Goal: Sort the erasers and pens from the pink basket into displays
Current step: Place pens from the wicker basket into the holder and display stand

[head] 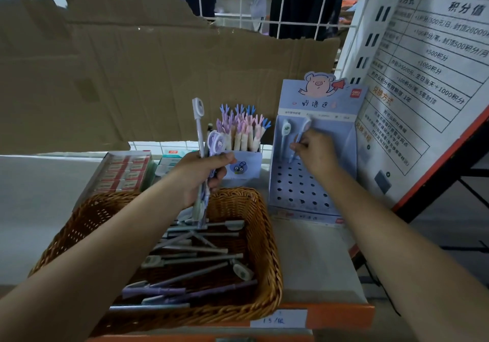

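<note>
A woven brown basket [267,259] sits on the shelf in front of me with several grey and purple pens [190,259] lying in it. My left hand [203,175] grips a small bunch of pens [199,135] upright above the basket. My right hand [315,153] pinches one pen [301,132] at the blue pen display [301,183], a stand with rows of holes. One pen [285,135] stands in the display beside it. Boxes of erasers [121,172] lie to the left.
A small box of pens with antler-shaped caps [243,130] stands behind the basket. Torn cardboard [132,71] lines the back of the shelf. A printed notice board [423,77] leans at the right. The shelf's orange front edge [338,315] carries a price label.
</note>
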